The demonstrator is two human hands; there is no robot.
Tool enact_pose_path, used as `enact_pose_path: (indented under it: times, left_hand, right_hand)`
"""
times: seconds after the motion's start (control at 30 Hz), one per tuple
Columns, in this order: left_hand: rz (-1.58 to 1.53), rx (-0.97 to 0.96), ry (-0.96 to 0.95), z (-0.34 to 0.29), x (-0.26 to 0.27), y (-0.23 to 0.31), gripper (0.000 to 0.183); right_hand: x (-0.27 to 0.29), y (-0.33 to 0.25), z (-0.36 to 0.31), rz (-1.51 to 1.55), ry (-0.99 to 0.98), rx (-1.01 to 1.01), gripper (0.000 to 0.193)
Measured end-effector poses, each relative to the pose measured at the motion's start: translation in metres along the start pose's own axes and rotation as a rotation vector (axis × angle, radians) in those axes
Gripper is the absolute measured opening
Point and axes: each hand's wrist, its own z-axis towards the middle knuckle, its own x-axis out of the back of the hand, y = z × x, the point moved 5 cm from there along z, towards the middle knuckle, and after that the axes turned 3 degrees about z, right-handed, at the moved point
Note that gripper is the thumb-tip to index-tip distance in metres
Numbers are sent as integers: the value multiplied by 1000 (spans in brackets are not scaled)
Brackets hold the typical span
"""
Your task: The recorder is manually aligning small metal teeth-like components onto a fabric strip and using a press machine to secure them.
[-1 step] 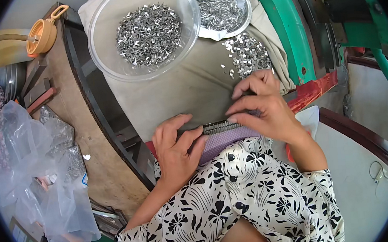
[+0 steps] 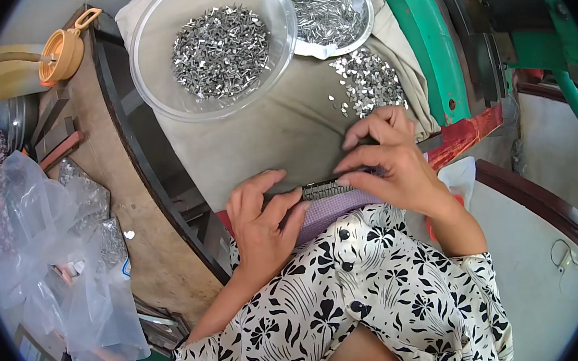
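Both hands on one job: left hand (image 2: 259,219) flat, fingers spread, pinning the metal strip (image 2: 327,189) at the cloth's near edge; right hand (image 2: 391,159) pinched over its far end. Best kept steady (loose metal pieces (image 2: 368,83) lie near).

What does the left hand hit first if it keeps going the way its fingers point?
The left hand points up and right; its fingertips already sit at the small metal strip. Past that lies the right hand. Depth is unclear, so contact is likely but uncertain.
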Motion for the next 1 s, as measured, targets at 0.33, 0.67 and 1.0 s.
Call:
enact_pose_path:
  times: [0.33, 0.67, 1.0]
  left_hand:
    - [-5, 23, 4, -3, -1, 0, 24]
    - [-15, 26, 1, -2, -2, -2, 24]
    - [-10, 8, 13, 0, 1, 2, 24]
  right_hand:
    - [-11, 0, -6, -90, 26, -58, 18]
    - [-3, 4, 1, -45, 16, -60, 14]
    - [34, -3, 32, -22, 132, -21, 8]
